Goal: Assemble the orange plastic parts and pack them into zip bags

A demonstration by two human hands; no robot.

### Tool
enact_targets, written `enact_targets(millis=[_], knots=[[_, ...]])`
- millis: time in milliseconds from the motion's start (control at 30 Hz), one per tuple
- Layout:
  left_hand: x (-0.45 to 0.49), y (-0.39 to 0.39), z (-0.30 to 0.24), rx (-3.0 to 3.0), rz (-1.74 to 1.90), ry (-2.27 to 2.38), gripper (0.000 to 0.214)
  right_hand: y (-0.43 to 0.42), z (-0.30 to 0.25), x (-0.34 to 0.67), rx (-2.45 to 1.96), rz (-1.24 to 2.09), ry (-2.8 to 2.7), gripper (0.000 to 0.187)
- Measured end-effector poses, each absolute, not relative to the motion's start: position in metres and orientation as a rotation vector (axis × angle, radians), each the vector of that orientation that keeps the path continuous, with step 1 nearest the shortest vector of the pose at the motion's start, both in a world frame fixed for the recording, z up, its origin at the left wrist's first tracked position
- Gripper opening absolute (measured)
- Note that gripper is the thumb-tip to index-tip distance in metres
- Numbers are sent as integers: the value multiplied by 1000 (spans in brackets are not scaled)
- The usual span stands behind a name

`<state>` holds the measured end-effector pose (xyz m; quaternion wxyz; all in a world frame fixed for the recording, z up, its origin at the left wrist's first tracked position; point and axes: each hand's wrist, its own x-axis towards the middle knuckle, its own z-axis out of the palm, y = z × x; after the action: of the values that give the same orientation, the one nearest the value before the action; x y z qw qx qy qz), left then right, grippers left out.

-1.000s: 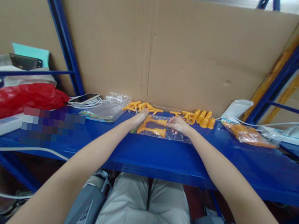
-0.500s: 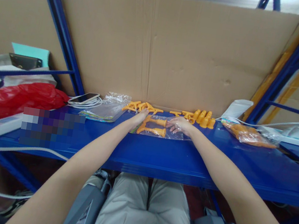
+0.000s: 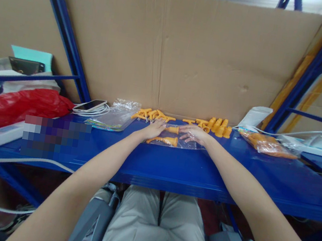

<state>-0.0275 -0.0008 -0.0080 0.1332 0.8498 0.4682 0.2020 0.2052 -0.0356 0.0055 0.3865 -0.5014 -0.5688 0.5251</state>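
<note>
On the blue shelf [image 3: 172, 167] lies a clear plastic bag [image 3: 189, 144] with two orange trumpet-shaped parts [image 3: 166, 140] inside it. My left hand [image 3: 155, 128] lies on the left end of the bag, its fingers curled over the parts' wide ends. My right hand [image 3: 193, 133] rests on the bag's right half with its fingers spread flat. Behind the hands stand a row of orange T-shaped parts [image 3: 151, 114] and a cluster of orange pegs [image 3: 219, 127].
A cardboard sheet [image 3: 177, 54] backs the shelf. A phone with a white cable [image 3: 91, 106] and a stack of clear bags [image 3: 115, 118] lie at the left, a red bag [image 3: 17, 104] further left. A filled bag of orange parts [image 3: 264, 144] lies at the right.
My left hand has shifted right onto the wide ends of the orange parts. My right hand's fingers have spread flatter on the bag.
</note>
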Motion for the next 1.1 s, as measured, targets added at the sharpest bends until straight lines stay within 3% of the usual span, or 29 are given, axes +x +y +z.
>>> enact_targets(millis=[300, 700, 867, 1100], knots=[[-14, -19, -1, 2565, 143, 1350, 75, -48, 12, 199, -1307, 1261, -1489, 13], [-33, -26, 17, 2497, -8, 1327, 85, -17, 17, 262, -1769, -29, -1516, 29], [-42, -23, 19, 2486, -23, 1307, 87, -15, 1, 275, -1956, -25, -1782, 36], [-43, -23, 20, 2478, -25, 1301, 86, -22, 1, 275, -1895, -68, -1718, 40]])
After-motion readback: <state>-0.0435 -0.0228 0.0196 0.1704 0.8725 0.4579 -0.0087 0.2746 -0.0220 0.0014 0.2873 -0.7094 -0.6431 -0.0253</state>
